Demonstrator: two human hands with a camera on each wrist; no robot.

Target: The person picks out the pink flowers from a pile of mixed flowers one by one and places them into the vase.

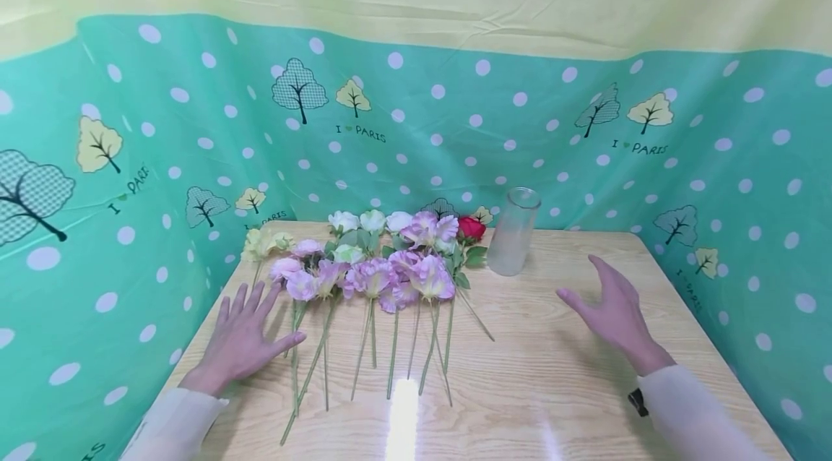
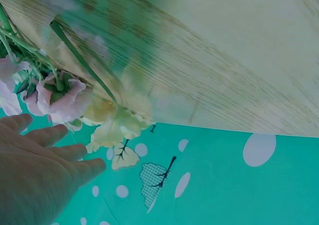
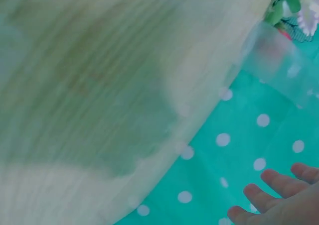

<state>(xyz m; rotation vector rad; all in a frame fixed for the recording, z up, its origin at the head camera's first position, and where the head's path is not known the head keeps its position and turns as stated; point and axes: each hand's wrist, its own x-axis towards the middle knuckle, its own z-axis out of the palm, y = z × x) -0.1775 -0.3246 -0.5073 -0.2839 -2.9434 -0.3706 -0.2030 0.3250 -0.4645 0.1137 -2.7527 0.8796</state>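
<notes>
My left hand (image 1: pixel 240 338) is spread with straight fingers at the left side of the flowers, its fingertips by the pink blooms (image 1: pixel 286 269); nothing is in its grasp. A row of artificial flowers lies on the table, with purple blooms (image 1: pixel 432 277) in front and green stems pointing toward me. White roses (image 1: pixel 344 221) lie behind them, a red rose (image 1: pixel 471 228) at the right end and pale yellow flowers (image 1: pixel 260 244) at the left. A frosted glass vase (image 1: pixel 510 237) stands upright right of the red rose. My right hand (image 1: pixel 614 309), thumb and fingers apart, holds nothing, to the vase's right.
The wooden table (image 1: pixel 533 389) has light glare near its front. A green polka-dot cloth (image 1: pixel 481 128) with printed trees hangs around its back and sides. The vase stands near the back edge.
</notes>
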